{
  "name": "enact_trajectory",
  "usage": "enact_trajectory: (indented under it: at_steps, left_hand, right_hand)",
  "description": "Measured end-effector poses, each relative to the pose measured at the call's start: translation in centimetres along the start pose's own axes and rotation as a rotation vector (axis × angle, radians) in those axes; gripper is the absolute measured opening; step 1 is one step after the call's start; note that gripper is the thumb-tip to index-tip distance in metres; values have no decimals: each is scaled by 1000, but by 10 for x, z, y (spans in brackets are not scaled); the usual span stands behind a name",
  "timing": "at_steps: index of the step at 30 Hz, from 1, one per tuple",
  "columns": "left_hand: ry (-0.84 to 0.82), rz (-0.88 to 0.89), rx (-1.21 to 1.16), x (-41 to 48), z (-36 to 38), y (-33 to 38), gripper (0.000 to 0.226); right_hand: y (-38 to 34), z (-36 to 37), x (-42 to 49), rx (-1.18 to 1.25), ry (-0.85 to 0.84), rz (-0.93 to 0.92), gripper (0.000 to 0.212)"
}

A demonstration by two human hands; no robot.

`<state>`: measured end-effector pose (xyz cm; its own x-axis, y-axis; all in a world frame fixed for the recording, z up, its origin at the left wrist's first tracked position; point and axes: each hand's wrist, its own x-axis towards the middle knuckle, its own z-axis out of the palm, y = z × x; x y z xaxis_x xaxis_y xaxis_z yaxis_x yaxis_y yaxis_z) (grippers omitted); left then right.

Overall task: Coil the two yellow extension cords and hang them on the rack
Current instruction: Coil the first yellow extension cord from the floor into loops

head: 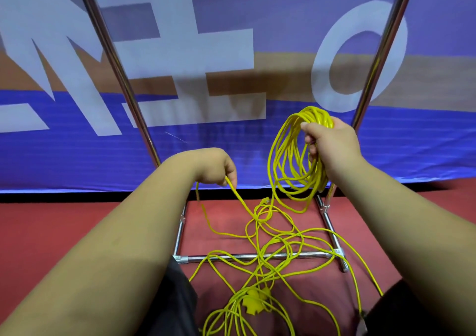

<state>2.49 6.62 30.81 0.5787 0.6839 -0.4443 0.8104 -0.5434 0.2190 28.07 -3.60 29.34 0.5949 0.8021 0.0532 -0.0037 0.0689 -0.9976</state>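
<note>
While my left hand (216, 167) pinches a single strand of yellow cord (238, 198), fingers closed on it just in front of the blue banner (77, 155), that strand runs down and right into the loose tangle (273, 253) on the red floor (51, 232). The tangle sprawls over the chrome base bar of the rack (257, 256), loops crossing each other, and a yellow plug block (253, 303) lies near the bottom edge between my knees. Moving right, the gathered coil (296, 160) hangs in the air between the rack's two slanted uprights, several loops deep. My right hand (332, 142) grips the top of that coil, fingers wrapped tight around the bundled loops, close to the right upright (381, 57).
</note>
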Motion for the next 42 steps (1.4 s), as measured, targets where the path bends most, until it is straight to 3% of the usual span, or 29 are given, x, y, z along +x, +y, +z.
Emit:
enact_trajectory:
  at_steps: [4, 7, 12, 19, 23, 27, 30, 32, 34, 38, 42]
  left_hand:
    - [212, 158, 14, 0, -7, 1, 34]
    - [298, 95, 107, 5, -9, -8, 42]
    - [82, -137, 228, 11, 1, -12, 13]
    - [-228, -143, 253, 15, 31, 12, 38]
    - [-388, -180, 309, 24, 50, 20, 37]
    - [-497, -272, 112, 34, 80, 15, 54]
    - [-401, -187, -133, 44, 105, 13, 78]
    - [-293, -107, -321, 45, 117, 17, 84]
    - [-202, 33, -334, 45, 130, 18, 84]
    - [-180, 233, -254, 44, 152, 21, 66]
    - [-346, 341, -238, 40, 166, 25, 35]
  right_hand:
    - [-3, -1, -3, -35, -54, 8, 16]
    - [-7, 1, -6, -22, -59, 17, 16]
    - [-7, 1, -6, 58, -28, 49, 19]
    - [-9, -7, 0, 335, 73, 228, 20]
    - [-7, -8, 4, 420, 113, 261, 21]
    - [-10, -8, 4, 480, 67, 281, 19]
    - [-15, -7, 1, 520, -5, 297, 18]
    - [-18, -6, -1, 535, -60, 304, 19]
    - [-20, -5, -3, 549, -123, 313, 21]
    - [-27, -5, -8, 554, -251, 333, 24]
    - [-32, -5, -11, 516, -336, 349, 25]
